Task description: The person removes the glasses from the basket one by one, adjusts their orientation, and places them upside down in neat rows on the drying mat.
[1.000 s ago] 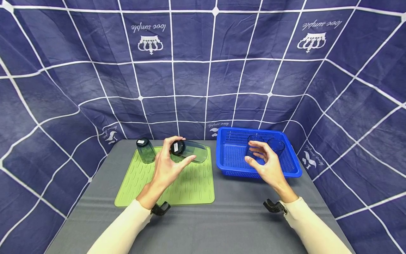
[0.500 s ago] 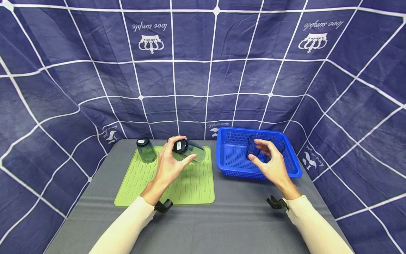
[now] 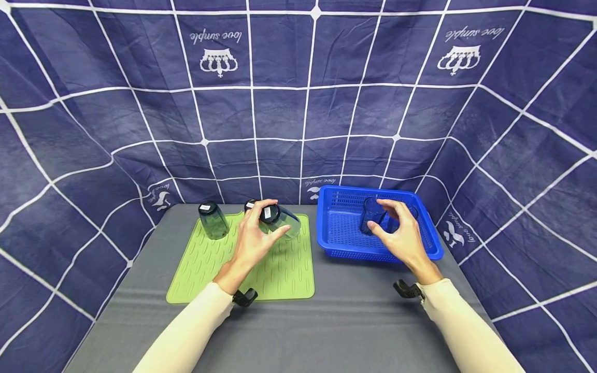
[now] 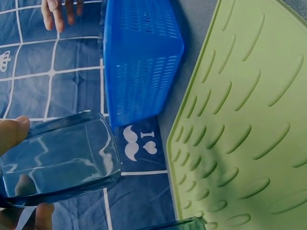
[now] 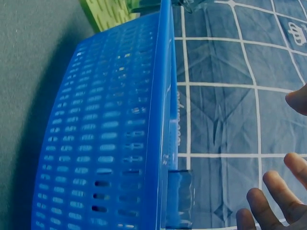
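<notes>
My left hand (image 3: 254, 235) grips a tinted drinking glass (image 3: 289, 223) between thumb and fingers. The glass is tilted above the green mat (image 3: 280, 274), its dark base with a white label toward the upper left. One upside-down glass (image 3: 213, 221) stands on the mat's left; the labelled base of another glass (image 3: 250, 204) shows behind the left hand, the remainder hidden. My right hand (image 3: 401, 235) hovers over the blue basket (image 3: 342, 254) with fingers apart, holding nothing. Inside the basket stands a glass (image 3: 370, 220), and a second (image 3: 413, 211) is largely covered by that hand.
A grey cloth (image 3: 336, 321) covers the table. Blue checked curtain (image 3: 280, 114) closes off the back and both sides. In the left wrist view, the basket's perforated wall (image 4: 139, 86) rises beside the mat's edge.
The left hand has shifted slightly right and turned the held glass more upright, base up. A glass behind it has come into view. The right hand has drifted right, uncovering one basket glass.
</notes>
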`<move>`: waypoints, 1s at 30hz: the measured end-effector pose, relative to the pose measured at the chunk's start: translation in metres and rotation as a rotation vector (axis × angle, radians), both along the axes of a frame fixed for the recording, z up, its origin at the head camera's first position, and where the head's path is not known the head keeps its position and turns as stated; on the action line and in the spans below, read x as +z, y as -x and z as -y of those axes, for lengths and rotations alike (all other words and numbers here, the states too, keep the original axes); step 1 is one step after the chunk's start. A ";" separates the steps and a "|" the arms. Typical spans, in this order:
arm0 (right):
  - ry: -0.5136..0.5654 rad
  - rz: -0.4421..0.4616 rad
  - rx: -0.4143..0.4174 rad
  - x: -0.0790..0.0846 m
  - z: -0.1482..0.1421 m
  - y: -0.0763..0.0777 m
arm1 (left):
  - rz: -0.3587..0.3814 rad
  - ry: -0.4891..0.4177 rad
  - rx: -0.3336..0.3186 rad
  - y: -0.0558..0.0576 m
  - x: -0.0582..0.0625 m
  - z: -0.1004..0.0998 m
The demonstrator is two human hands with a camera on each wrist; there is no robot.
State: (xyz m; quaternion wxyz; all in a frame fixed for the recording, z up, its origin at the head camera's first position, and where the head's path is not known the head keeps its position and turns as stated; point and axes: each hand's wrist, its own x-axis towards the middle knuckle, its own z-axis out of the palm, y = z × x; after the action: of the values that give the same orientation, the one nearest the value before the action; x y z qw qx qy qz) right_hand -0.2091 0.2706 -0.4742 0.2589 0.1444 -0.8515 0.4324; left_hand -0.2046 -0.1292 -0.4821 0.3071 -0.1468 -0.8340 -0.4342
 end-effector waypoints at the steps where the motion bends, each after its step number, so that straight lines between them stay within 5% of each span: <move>1: -0.006 0.000 -0.005 0.000 -0.001 0.001 | 0.003 0.002 0.000 0.001 -0.001 -0.001; 14: -0.049 0.005 -0.037 0.003 -0.010 0.014 | 0.087 0.039 -0.010 0.018 -0.010 -0.010; 30: -0.138 0.046 -0.040 0.008 -0.019 0.028 | 0.107 0.035 -0.003 0.038 -0.025 -0.018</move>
State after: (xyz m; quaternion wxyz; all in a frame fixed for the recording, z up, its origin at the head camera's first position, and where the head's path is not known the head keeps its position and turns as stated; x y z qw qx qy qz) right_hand -0.2370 0.2900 -0.4664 0.2371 0.1349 -0.8879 0.3706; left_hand -0.2427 -0.1115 -0.5073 0.2589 -0.1298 -0.8564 -0.4273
